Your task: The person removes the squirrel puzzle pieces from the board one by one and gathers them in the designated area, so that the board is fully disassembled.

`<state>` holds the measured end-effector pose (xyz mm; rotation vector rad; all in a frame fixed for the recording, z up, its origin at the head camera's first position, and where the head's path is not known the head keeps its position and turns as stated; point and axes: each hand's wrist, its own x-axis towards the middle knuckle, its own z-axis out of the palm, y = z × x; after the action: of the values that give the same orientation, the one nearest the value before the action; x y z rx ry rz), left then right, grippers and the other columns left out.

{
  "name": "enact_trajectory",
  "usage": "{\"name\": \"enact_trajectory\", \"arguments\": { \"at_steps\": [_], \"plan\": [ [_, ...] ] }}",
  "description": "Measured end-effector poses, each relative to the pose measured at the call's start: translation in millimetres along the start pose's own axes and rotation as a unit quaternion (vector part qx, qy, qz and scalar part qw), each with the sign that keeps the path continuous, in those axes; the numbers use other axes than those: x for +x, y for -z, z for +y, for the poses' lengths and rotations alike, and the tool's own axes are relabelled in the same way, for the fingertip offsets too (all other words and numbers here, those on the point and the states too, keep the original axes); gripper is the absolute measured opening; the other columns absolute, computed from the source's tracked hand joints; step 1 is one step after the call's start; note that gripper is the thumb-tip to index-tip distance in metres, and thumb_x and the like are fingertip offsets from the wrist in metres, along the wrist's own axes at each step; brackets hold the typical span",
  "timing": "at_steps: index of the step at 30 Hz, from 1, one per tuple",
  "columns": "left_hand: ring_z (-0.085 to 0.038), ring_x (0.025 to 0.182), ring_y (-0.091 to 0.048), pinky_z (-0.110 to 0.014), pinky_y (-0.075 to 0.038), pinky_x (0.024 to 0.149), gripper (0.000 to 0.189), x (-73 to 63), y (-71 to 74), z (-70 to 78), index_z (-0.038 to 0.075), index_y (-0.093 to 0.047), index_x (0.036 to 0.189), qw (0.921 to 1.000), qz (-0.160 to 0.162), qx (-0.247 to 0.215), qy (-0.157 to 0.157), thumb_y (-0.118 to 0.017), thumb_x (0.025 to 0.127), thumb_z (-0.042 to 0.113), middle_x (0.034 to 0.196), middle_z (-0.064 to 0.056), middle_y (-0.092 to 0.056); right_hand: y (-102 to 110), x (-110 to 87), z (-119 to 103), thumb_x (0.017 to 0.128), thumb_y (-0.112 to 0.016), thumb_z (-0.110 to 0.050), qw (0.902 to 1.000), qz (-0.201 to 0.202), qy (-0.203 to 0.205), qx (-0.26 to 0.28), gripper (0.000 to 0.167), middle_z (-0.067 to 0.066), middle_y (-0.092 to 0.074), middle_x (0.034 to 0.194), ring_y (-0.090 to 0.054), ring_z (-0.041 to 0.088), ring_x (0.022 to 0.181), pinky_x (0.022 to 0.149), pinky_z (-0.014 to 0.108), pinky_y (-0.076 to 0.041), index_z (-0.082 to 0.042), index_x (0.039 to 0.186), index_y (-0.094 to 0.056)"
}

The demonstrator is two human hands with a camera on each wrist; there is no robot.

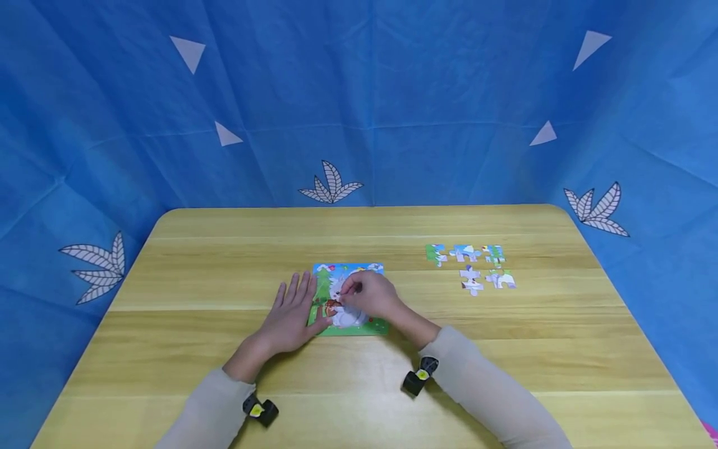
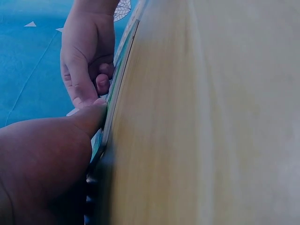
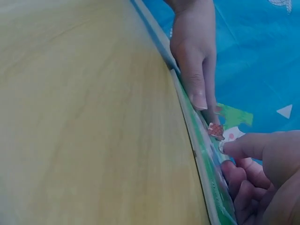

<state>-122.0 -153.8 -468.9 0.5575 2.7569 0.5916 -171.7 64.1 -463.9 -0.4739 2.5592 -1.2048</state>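
A jigsaw puzzle board (image 1: pixel 359 330) lies near the table's middle, with a picture of a white animal, a green tree and grass. My right hand (image 1: pixel 373 294) is over its middle, thumb and fingertips pinching a puzzle piece (image 3: pixel 235 116). Green, white and brown patches show on that piece, which stands tilted up from the board in the right wrist view. Along the board's left side lies my left hand (image 1: pixel 288 318), fingers straight and spread. Its thumb (image 2: pixel 91 116) rests over the board's lower left part.
Several loose puzzle pieces (image 1: pixel 465 252) lie on the wooden table (image 1: pixel 561 349), to the right of the board and farther back. A blue cloth backdrop (image 1: pixel 370 100) with white triangles and leaf prints hangs behind the table and at its sides.
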Motion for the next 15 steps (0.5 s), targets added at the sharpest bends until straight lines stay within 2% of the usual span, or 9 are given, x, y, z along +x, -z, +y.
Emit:
{"name": "enact_trajectory", "arguments": {
  "at_steps": [4, 8, 15],
  "plan": [
    [-0.041, 0.154, 0.009, -0.059, 0.005, 0.122, 0.093, 0.1, 0.0, -0.8, -0.003, -0.005, 0.161, 1.0, -0.003, 0.002, 0.003, -0.052, 0.103, 0.053, 0.169, -0.022, 0.003, 2.7, 0.0, 0.9, 0.089, -0.077, -0.011, 0.9987, -0.013, 0.0, 0.05, 0.004, -0.004, -0.067, 0.083, -0.06, 0.011, 0.077, 0.071, 0.028, -0.049, -0.01, 0.086, -0.074],
    [-0.04, 0.154, 0.011, -0.059, 0.005, 0.122, 0.094, 0.0, 1.5, -0.1, -0.002, -0.003, 0.161, 0.9999, -0.009, 0.007, 0.005, -0.051, 0.103, 0.053, 0.168, -0.021, 0.005, 4.5, -0.4, 1.0, 0.09, -0.075, -0.008, 0.9959, -0.017, -0.011, 0.089, 0.004, -0.001, -0.069, 0.082, -0.061, 0.012, 0.074, 0.067, 0.026, -0.052, -0.004, 0.089, -0.074],
    [-0.039, 0.154, 0.012, -0.058, 0.007, 0.122, 0.095, 1.2, 1.7, 0.1, -0.001, -0.003, 0.161, 0.9998, -0.016, 0.012, 0.009, -0.05, 0.102, 0.056, 0.169, -0.02, 0.006, 5.2, -1.0, 1.2, 0.092, -0.072, -0.004, 0.9903, -0.013, -0.026, 0.135, 0.004, 0.002, -0.071, 0.082, -0.063, 0.011, 0.071, 0.063, 0.024, -0.054, -0.003, 0.094, -0.075]
  ]
}}
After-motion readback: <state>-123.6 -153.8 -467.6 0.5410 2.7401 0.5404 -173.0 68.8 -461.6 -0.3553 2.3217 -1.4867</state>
